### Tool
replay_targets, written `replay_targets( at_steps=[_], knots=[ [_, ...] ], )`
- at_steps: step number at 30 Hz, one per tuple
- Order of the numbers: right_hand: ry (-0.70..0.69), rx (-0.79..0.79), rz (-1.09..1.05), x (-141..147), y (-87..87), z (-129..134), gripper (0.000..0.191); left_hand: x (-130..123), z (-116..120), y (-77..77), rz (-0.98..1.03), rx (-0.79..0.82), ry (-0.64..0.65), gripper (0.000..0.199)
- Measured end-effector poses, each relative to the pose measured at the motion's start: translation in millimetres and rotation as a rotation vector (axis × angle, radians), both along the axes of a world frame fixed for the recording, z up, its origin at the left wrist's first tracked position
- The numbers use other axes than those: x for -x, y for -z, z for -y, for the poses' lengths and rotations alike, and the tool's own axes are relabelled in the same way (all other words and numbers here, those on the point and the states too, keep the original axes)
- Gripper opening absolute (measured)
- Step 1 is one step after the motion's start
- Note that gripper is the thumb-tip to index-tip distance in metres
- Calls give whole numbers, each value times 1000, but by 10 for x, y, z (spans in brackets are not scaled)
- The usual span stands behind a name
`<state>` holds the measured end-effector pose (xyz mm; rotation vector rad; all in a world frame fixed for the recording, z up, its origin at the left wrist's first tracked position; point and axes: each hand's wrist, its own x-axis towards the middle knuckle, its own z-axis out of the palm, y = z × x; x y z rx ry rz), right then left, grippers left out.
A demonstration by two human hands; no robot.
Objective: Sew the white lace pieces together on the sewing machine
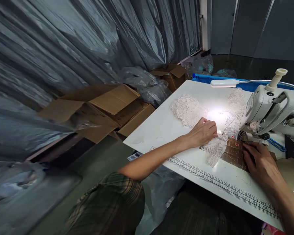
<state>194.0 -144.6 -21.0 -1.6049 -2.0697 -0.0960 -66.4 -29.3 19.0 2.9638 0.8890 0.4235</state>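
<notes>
1. Sewing machine [256,106], white, industrial type: standing at the right of the white worktable [159,120]; serving as reference for all places below.
2. Lace piece [214,152], pale, openwork: lying just left of the sewing machine's needle area, its near end spreading toward the table's front edge.
3. Left hand [204,132]: resting on the lace piece, left of the sewing machine; fingers bending and bunching together, fingertips bearing on the lace. Whether they are pinching it or only pressing, cannot tell; the thumb is hiding.
4. Right hand [261,161]: lying in front of the sewing machine, close by the presser foot, fingers reaching over the brown plate [231,157]. Whether they are pinching anything, cannot tell.
5. Lace heap [186,109], pale: lying farther left of the sewing machine, beyond the left hand.
6. Gooseneck lamp [224,84], white head: hanging left of the sewing machine's top, lighting the lace.
7. Thread snips [276,144], blue: lying under the sewing machine's arm.
8. Printed ruler [222,186]: running along the table's front edge, nearer the wearer than the sewing machine.
9. Cardboard box [115,99], flaps open: standing well left of the sewing machine, beyond the table.
</notes>
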Motion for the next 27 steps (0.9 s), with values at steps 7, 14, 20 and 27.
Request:
replay_targets(
  at_steps=[7,14,20,27],
  knots=[
    [-6,5,6,24,-123,20,41,-127,25,54,36,147,-47,26],
    [-37,22,-61,25,-171,8,37,-110,28,87,206,35,-17,29],
    [-179,168,-535,130,-374,81,41,-293,519,-198,342,499,247,19],
    [-524,772,-914,257,-617,160,57,-265,808,-532,499,1013,124,17]
  ],
)
